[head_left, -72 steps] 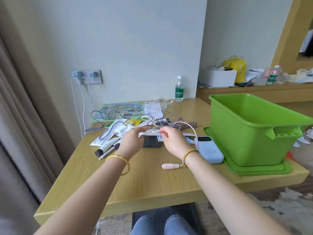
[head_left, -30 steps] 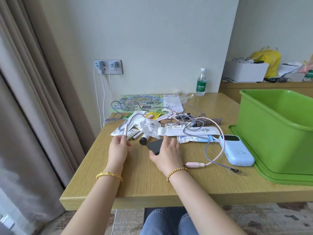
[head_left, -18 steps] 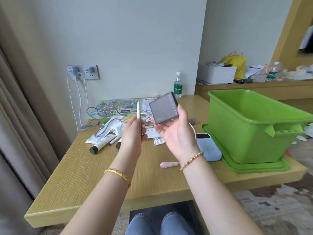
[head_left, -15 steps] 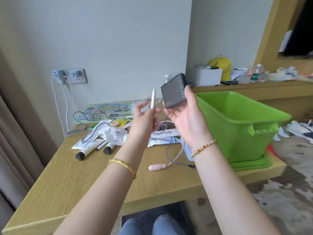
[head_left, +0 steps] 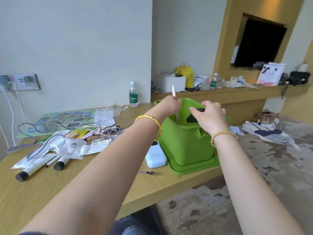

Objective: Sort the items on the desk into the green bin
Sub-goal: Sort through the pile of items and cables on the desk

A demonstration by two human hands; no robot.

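- Green plastic bin (head_left: pixel 184 141), rectangular and open-topped, stands on a matching green tray at the right end of the pale wooden desk (head_left: pixel 50 192); it serves as landmark for all that follows.
- Left hand (head_left: pixel 170 104), above the bin's near-left rim, grips a slim white pen-like stick (head_left: pixel 174 90); its upper end points up clear of the fist and its lower end dips into the bin.
- Right hand (head_left: pixel 211 114), above the bin's open top, pinches a flat dark grey rectangular device (head_left: pixel 193 118) by its upper edge, the body hanging inside the bin.
- Judged step: both items are over the bin and ready to be let go.
- Handling, judged: the stick looks light, stiff and smooth, best held mid-shaft; the dark device looks rigid and fairly light, best taken by opposite edges and lowered, since a screen or casing could crack.
- Left of the bin, touching its tray: a pale blue rounded power bank (head_left: pixel 155 156), probably denser and slick, so grasp across its width.
- Further left of the bin: white tubes with black caps (head_left: pixel 36 167), paper sachets (head_left: pixel 72 147), tangled cables (head_left: pixel 94 129) and a hairbrush (head_left: pixel 110 132). The cables are limp and may snag neighbours, so gather them in a bunch.
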